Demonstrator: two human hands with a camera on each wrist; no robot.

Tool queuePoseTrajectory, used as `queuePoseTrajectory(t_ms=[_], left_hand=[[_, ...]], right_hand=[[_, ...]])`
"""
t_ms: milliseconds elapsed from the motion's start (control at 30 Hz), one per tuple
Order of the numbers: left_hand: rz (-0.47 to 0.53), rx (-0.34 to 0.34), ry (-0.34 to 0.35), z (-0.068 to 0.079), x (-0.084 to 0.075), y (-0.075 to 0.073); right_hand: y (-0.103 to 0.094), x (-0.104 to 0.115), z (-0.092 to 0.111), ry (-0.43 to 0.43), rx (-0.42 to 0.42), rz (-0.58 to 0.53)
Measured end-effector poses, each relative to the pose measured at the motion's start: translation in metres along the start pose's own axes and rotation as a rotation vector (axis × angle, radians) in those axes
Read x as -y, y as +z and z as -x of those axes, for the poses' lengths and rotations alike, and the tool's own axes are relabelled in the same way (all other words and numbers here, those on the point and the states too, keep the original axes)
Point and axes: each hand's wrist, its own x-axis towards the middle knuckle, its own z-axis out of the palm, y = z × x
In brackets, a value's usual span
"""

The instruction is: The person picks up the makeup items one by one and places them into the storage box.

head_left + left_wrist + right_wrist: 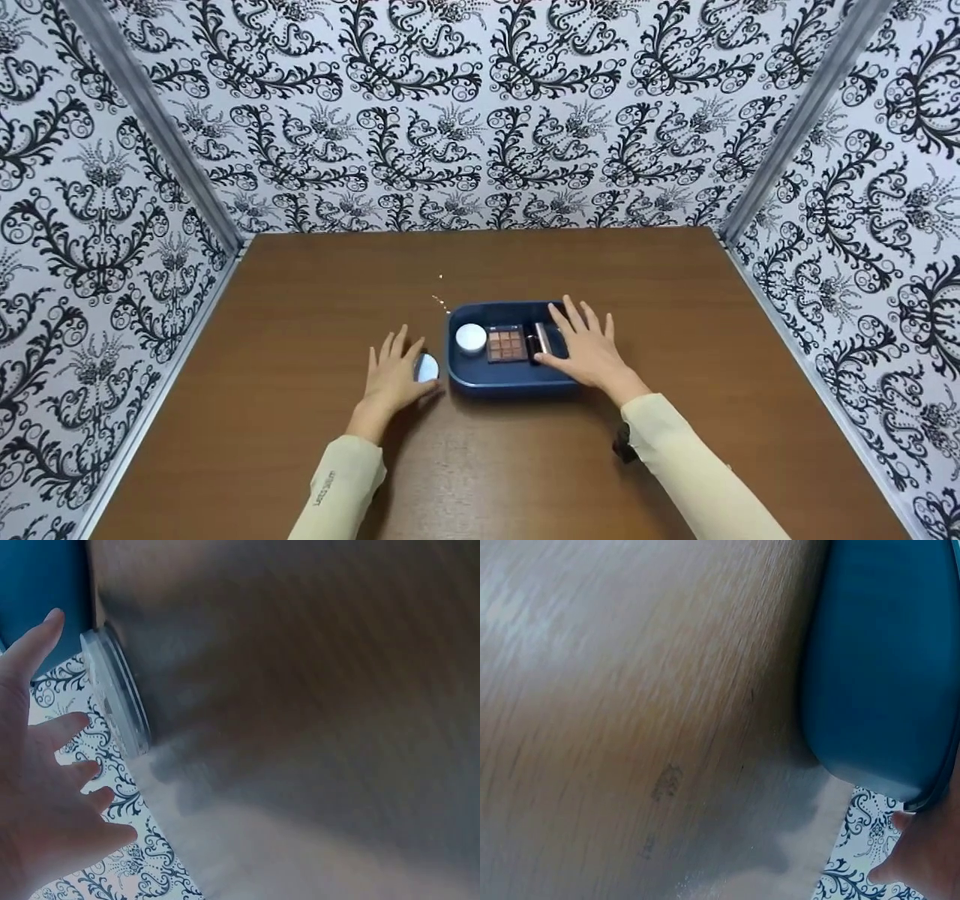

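A dark blue tray (480, 385) with rounded corners holds a round white-lidded jar (471, 339), an eyeshadow palette (506, 346) and slim dark and pinkish makeup tubes (541, 338). My right hand (592, 356) spreads its fingers over the tray's right end, thumb near the tubes; it hides that end. Left of the tray, a flat round case (427, 367) with a pale top lies on the table. Around it hovers my left hand (391, 381), fingers and thumb apart. In the left wrist view the case (116, 694) has clear edges, and a gap shows between it and the fingers.
The brown wooden table (315, 285) is bounded by patterned walls (450, 150) at the back and sides. Small bright specks (441, 301) lie behind the tray's left corner. Something small and dark (622, 444) shows beside the right sleeve.
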Motion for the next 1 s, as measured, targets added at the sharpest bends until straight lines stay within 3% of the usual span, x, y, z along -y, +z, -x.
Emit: queuePoseTrajectory(t_ms=[733,1000], left_hand=[[0.007,0.003,0.017,0.0065,0.0017,0.0091],[0.090,-0.010,-0.014,0.0102,-0.0023,0.0095]], right_hand=[[0.0001,-0.0002,0.0000,0.003,-0.004,0.004],[-0.0002,-0.0002,0.0008,-0.003,-0.013,-0.002]])
